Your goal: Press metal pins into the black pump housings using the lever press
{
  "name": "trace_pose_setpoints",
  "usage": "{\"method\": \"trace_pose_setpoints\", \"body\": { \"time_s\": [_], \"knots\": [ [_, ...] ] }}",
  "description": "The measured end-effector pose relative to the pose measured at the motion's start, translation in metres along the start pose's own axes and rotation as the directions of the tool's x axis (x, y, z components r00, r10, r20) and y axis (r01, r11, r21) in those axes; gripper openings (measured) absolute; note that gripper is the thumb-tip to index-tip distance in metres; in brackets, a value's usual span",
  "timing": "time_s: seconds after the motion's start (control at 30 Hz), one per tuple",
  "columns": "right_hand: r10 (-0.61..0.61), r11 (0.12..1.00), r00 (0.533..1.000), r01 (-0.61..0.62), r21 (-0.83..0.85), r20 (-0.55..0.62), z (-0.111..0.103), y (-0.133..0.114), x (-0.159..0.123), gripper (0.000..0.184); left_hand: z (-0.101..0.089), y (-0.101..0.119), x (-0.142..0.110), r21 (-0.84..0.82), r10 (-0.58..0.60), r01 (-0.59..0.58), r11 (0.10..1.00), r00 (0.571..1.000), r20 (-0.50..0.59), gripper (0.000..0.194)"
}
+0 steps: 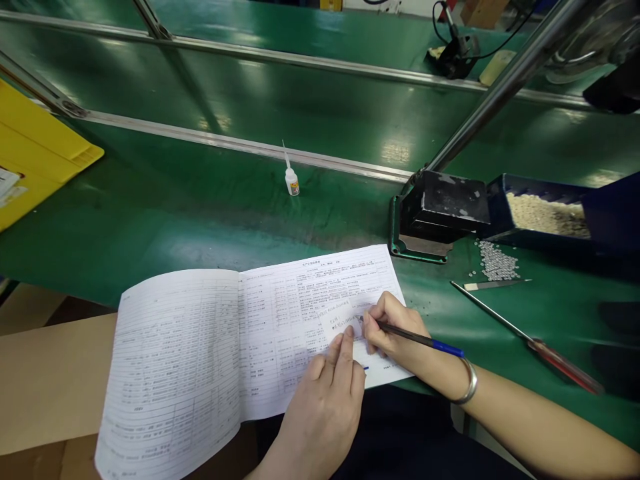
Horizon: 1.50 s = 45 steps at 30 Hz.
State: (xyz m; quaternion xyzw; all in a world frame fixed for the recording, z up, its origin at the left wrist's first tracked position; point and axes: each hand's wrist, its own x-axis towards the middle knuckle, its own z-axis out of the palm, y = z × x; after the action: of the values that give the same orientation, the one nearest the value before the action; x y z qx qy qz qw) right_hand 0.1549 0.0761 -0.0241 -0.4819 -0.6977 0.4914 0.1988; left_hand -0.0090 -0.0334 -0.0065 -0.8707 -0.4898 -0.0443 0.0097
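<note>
An open booklet (273,333) of printed pages lies at the front edge of the green table, its left half hanging over the edge. On its right page rests a small slip of paper (330,325) with handwriting on it. My left hand (327,400) lies on the page, fingers stretched out, fingertips on the slip. Pinched in my right hand (395,327) is a dark pen with a blue end (425,339). The pen's tip is at the slip's right side, partly hidden by my fingers.
A small white dropper bottle (292,181) stands behind the booklet. To the right are a black block on a stand (445,203), a blue bin (545,230) of pale pieces, a pile of small clear parts (497,261), tweezers (497,285) and a red-handled screwdriver (555,357). A yellow bin (40,147) stands left.
</note>
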Motion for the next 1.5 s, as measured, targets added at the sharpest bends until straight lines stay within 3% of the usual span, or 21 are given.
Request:
{"method": "trace_pose_setpoints", "body": {
  "time_s": [0.13, 0.4, 0.6, 0.93, 1.3, 1.5],
  "knots": [
    [0.029, 1.000, 1.000, -0.029, -0.002, -0.012, 0.000, -0.002, 0.000, 0.020, 0.000, 0.000, 0.000, -0.001, 0.002, -0.002, 1.000, 1.000, 0.020, 0.021],
    [-0.068, 0.998, 0.997, 0.068, -0.015, -0.027, -0.010, -0.002, -0.007, 0.022, 0.000, -0.001, 0.001, -0.012, -0.022, 0.022, 1.000, 1.000, 0.013, 0.022],
    [-0.093, 0.994, 0.985, 0.099, -0.040, 0.144, -0.014, 0.000, -0.010, 0.018, 0.001, -0.003, -0.001, -0.027, -0.035, 0.036, 0.999, 0.999, 0.035, 0.021],
    [-0.161, 0.978, 0.981, 0.174, -0.117, 0.110, -0.014, 0.003, -0.013, 0.016, 0.001, -0.002, -0.003, -0.024, -0.012, 0.013, 1.000, 0.999, 0.051, 0.022],
    [-0.038, 0.992, 0.998, 0.043, -0.120, 0.049, -0.006, 0.009, -0.014, 0.019, -0.007, -0.001, -0.001, 0.012, -0.015, 0.014, 1.000, 0.996, 0.090, 0.028],
    [-0.152, 0.975, 0.984, 0.165, -0.151, 0.096, -0.012, 0.004, -0.011, 0.017, -0.001, 0.001, -0.001, -0.002, -0.023, 0.023, 1.000, 0.998, 0.057, 0.027]
  ]
}}
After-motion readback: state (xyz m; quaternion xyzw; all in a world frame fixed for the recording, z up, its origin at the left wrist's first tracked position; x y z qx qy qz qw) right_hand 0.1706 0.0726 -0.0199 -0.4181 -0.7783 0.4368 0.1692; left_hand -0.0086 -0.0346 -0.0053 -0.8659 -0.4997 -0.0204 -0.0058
